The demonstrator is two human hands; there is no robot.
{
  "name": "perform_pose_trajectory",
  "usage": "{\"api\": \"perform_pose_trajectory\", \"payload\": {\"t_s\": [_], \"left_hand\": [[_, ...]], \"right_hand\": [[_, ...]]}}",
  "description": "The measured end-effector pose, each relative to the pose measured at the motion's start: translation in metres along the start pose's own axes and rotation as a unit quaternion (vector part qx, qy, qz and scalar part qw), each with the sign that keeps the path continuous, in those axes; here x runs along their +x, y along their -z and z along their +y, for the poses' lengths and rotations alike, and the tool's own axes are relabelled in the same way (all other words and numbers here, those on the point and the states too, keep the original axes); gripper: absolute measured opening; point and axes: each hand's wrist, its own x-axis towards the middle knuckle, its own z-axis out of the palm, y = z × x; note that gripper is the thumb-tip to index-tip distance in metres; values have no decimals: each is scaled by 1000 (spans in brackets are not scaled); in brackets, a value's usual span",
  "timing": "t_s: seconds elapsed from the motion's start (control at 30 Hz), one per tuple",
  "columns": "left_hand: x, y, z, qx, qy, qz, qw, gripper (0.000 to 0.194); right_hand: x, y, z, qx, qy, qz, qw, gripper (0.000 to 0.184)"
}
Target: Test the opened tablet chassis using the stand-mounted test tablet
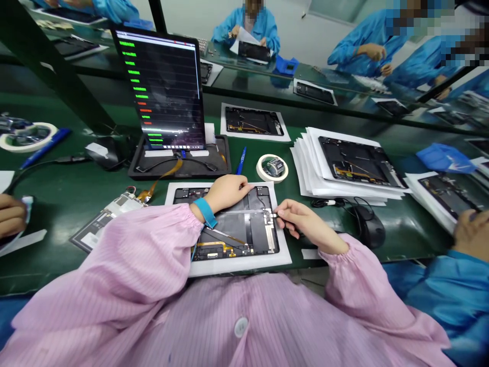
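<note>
An opened tablet chassis (244, 232) lies on a white sheet (282, 257) in front of me, its dark inner boards showing. My left hand (225, 191) rests on the chassis's upper edge with fingers curled, a blue strap on the wrist. My right hand (301, 219) pinches a small dark tool or part at the connector (272, 214) on the chassis's right side; what it holds is too small to name.
A propped tablet screen (164, 86) with green and red lines stands in a black tray behind. A tape roll (272, 168), blue pen (241, 160), stacked sheets with another chassis (355, 160) and a black mouse (369, 224) lie to the right. Co-workers in blue sit around.
</note>
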Motion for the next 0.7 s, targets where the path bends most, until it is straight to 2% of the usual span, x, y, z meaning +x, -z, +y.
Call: {"api": "perform_pose_trajectory", "payload": {"t_s": [0.1, 0.17, 0.2, 0.23, 0.3, 0.33, 0.37, 0.4, 0.47, 0.7], "left_hand": [[0, 1, 0, -11, 1, -3, 1000, 38], [0, 1, 0, -14, 5, -4, 1000, 38], [0, 1, 0, -15, 6, -6, 1000, 38], [0, 2, 0, -17, 7, -7, 1000, 38], [1, 2, 1, -19, 7, -9, 1000, 38], [1, 2, 1, -21, 6, -10, 1000, 38], [1, 2, 0, -21, 4, -9, 1000, 38], [1, 2, 0, -22, 2, -8, 1000, 38], [1, 1, 0, -19, -3, -3, 1000, 37], [0, 1, -1, -1, -4, -2, 1000, 37]], "right_hand": [[0, -1, 2, -53, 5, 0, 999, 28], [-1, -6, 4, -159, 21, 30, 987, 22], [-3, -10, 4, -244, 40, 64, 967, 20], [-5, -15, 4, -344, 66, 106, 931, 20], [-11, -25, 5, -533, 128, 178, 817, 25], [-13, -29, 6, -601, 154, 195, 760, 29], [-15, -33, 8, -646, 173, 198, 716, 32], [-16, -36, 10, -672, 187, 190, 690, 35], [-16, -38, 15, -687, 204, 176, 675, 39], [-8, -47, 27, -667, 195, 225, 683, 44]]}}
